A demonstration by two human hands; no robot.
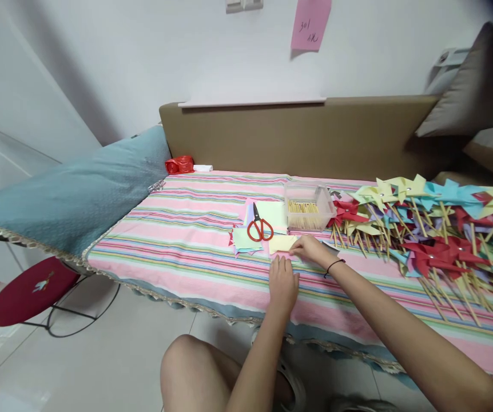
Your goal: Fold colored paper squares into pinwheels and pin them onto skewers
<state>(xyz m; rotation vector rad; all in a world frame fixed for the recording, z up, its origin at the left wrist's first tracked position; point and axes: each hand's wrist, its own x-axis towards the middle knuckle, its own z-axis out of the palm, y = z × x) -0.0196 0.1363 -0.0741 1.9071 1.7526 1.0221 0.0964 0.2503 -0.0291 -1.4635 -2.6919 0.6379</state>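
Note:
My right hand [309, 248], with a dark band at the wrist, pinches the right edge of a pale yellow paper sheet [281, 244]. Just below it, my left hand [283, 280] lies with fingers stretched out at the near edge of a pink paper [287, 257]. Red-handled scissors [259, 228] rest, blades pointing away, on light green paper pieces [246, 239] left of the yellow sheet. Behind these is a larger pale green sheet [272, 216]. Fingertips of both hands are partly hidden.
A clear plastic box [310, 206] of thin wooden sticks stands behind my right hand. Many paper pinwheels [435, 252] on sticks are heaped at the right. A red plastic roll [179, 165] lies at the far left corner, and a red stool [32, 292] stands left of the striped bed.

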